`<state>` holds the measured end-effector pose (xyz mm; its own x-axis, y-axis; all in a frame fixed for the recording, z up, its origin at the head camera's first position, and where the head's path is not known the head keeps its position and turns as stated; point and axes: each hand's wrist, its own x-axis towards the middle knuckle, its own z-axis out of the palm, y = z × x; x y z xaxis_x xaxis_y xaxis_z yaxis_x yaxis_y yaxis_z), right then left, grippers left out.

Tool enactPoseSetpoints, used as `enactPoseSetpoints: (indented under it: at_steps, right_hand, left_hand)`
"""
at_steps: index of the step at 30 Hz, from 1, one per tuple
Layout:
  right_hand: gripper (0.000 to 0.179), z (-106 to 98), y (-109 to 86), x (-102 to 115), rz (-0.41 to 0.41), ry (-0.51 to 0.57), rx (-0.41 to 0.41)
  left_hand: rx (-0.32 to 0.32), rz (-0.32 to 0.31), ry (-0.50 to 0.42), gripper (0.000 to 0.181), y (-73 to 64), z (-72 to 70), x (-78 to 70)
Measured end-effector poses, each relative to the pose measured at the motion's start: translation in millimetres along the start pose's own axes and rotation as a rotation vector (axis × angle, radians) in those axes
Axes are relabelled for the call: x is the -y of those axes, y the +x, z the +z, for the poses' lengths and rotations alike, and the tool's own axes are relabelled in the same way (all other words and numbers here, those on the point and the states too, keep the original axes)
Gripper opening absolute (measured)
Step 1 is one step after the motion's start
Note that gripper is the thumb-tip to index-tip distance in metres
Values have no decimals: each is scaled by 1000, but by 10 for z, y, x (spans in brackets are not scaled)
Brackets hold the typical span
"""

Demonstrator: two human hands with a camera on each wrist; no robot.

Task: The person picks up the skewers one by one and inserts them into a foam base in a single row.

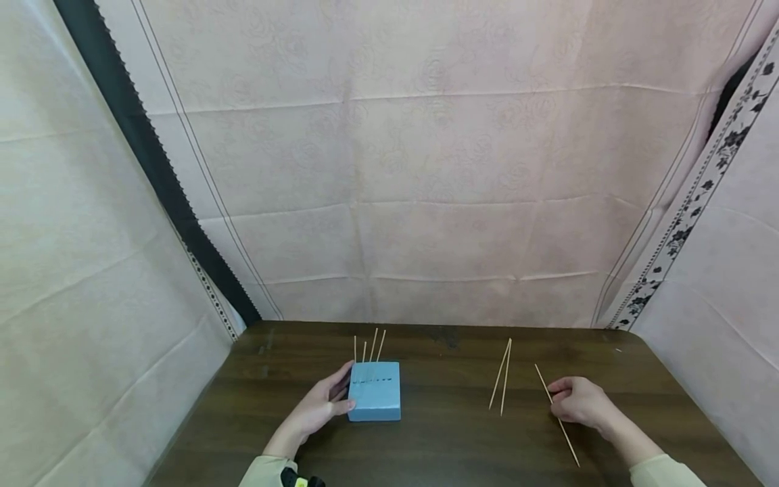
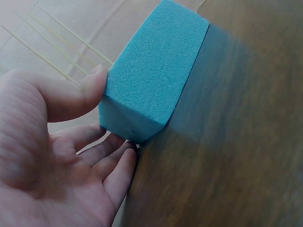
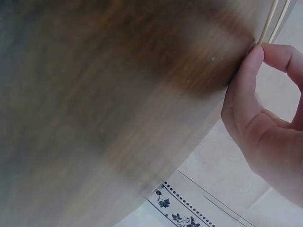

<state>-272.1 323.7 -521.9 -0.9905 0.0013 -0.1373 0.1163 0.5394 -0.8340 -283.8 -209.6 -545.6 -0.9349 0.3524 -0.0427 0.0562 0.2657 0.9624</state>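
My left hand (image 1: 318, 406) grips a light blue foam block (image 1: 374, 392) by its left side, thumb at the near corner and the other fingers behind. Several thin wooden sticks (image 1: 374, 345) stand up from the block's far part, a row of dark marks in front of them. In the left wrist view the thumb (image 2: 78, 94) presses against the foam block (image 2: 151, 66). Over to the right, my right hand (image 1: 578, 400) pinches a single wooden stick (image 1: 569, 442) between thumb and forefinger near its middle. The right wrist view shows that fingertip pinch at its upper right edge.
Two loose wooden sticks (image 1: 506, 377) lie between the hands, their far ends meeting. Everything is on a dark brown wooden table (image 1: 438, 446). Pale cloth (image 1: 426, 162) hangs behind the table's far edge, with more cloth along both sides.
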Motion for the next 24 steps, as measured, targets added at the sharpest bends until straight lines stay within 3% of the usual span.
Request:
enactPoseSetpoints:
  at_steps: [24]
  right_hand:
    - [66, -155, 7, 62, -57, 106, 198]
  left_hand:
    - [8, 17, 0, 85, -27, -3, -36]
